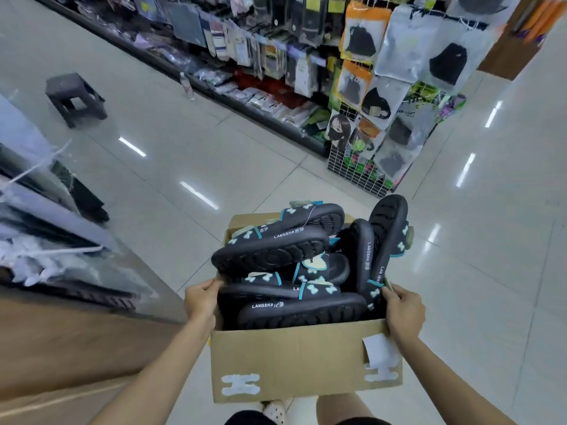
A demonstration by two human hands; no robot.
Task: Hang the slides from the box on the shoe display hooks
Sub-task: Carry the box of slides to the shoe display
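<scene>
From the head camera, both bare forearms reach forward and down, each gripping a side of a brown cardboard box (pixel 294 357) held in front of the body above the glossy pale tiled floor (pixel 214 154). The left hand (pixel 201 302) is curled over the left top edge, fingers hooked inside against the shoes. The right hand (pixel 405 311) is closed over the right top edge in the same way, thumb on the rim.

The box is heaped with black rubber slides with teal straps and pale bow decorations (pixel 285 265), some lying sole-up, two standing on end at the right side. White lettering on their soles' edges reads "LANGSHA", followed by characters too small to read surely. A white paper label (pixel 380 348) is stuck on the box's near wall, its text unreadable.

Beyond stands a white wire grid rack hung with bagged goods (pixel 383 118), and a dark plastic stool (pixel 75 98) sits far left.
</scene>
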